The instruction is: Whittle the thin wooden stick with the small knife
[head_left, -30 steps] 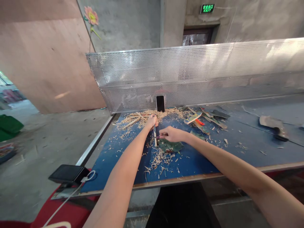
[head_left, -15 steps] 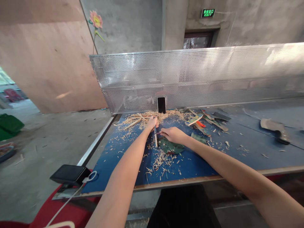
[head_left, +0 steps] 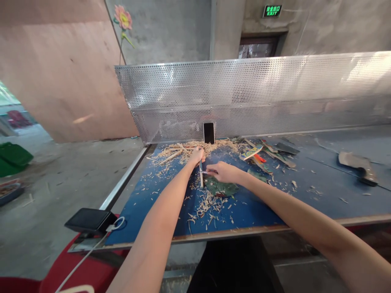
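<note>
My left hand [head_left: 197, 156] is closed around the far end of a thin pale wooden strip [head_left: 201, 180], which points back toward me over the blue tabletop. My right hand [head_left: 224, 172] grips a small knife, its blade [head_left: 204, 172] lying across the strip a little nearer to me than my left hand. The knife's handle is mostly hidden in my fingers. Below my right hand lies a dark green, leaf-like sheet [head_left: 220, 188]. Curled wood shavings [head_left: 208, 205] are heaped just in front of the strip's near end.
A phone [head_left: 209, 133] stands upright against the perforated metal screen [head_left: 244, 93]. Shavings and sticks [head_left: 171, 156] lie at the back left. Scraps and an orange piece [head_left: 259, 158] sit right of centre; a curved brown piece [head_left: 354, 160] lies farther right. A black box [head_left: 91, 221] with a white cable is at the left corner.
My right hand and the knife have shifted slightly along the strip, and the blade now shows more plainly across it. My left hand keeps its hold. The view has tilted a little.
</note>
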The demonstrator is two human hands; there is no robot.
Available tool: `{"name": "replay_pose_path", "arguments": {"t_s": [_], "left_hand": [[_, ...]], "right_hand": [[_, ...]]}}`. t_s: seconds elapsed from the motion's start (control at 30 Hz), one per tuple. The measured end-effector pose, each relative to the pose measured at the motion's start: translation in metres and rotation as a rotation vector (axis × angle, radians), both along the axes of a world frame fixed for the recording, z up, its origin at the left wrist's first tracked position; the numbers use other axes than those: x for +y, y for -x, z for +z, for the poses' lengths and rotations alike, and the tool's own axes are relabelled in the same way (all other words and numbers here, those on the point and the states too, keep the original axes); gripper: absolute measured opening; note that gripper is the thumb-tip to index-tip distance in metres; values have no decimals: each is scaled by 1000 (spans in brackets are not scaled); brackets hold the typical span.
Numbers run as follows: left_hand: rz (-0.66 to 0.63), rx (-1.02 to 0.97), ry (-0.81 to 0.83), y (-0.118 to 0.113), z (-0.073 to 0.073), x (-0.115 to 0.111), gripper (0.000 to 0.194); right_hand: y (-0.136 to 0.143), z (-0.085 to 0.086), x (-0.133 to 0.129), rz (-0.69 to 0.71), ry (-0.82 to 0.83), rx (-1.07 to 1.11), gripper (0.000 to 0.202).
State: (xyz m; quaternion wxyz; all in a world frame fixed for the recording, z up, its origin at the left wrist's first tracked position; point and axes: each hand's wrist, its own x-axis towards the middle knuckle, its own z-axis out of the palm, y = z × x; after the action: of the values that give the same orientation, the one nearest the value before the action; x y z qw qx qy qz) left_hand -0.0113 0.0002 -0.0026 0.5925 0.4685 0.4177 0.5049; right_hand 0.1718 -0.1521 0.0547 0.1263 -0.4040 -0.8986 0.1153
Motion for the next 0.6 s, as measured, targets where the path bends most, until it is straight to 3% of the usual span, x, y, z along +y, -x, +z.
{"name": "replay_pose_path", "arguments": {"t_s": [0.2, 0.6], "left_hand": [[48, 158, 0, -6, 1, -1, 28], [36, 35, 15, -3, 2, -1, 32]], "right_hand": [[-8, 7, 6, 35, 61, 66, 27], [-6, -11, 11, -20, -138, -91, 26]]}}
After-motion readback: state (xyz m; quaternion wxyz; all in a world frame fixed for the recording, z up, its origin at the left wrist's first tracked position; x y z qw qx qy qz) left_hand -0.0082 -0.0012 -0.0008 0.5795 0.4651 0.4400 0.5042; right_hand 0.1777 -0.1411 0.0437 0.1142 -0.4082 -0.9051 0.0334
